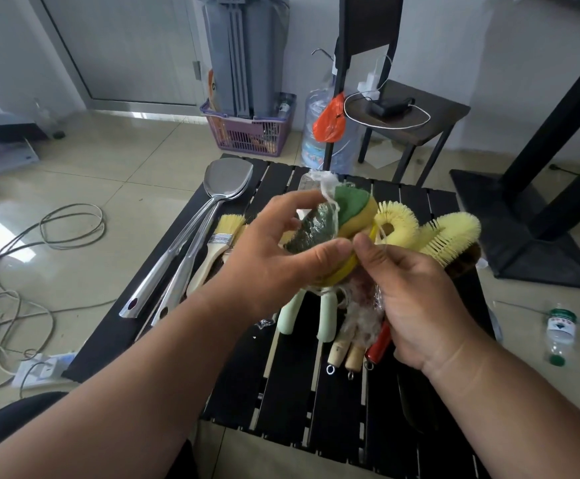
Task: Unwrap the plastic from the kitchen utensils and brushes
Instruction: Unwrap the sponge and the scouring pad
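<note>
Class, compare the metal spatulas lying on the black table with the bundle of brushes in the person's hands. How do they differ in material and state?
The metal spatulas are shiny steel; the bundle of brushes mixes yellow bristles, sponge heads and pale handles. The spatulas lie bare on the black table; the bundle is held up by the left hand and right hand, with clear plastic clinging to it. Both are long-handled kitchen tools.
</note>
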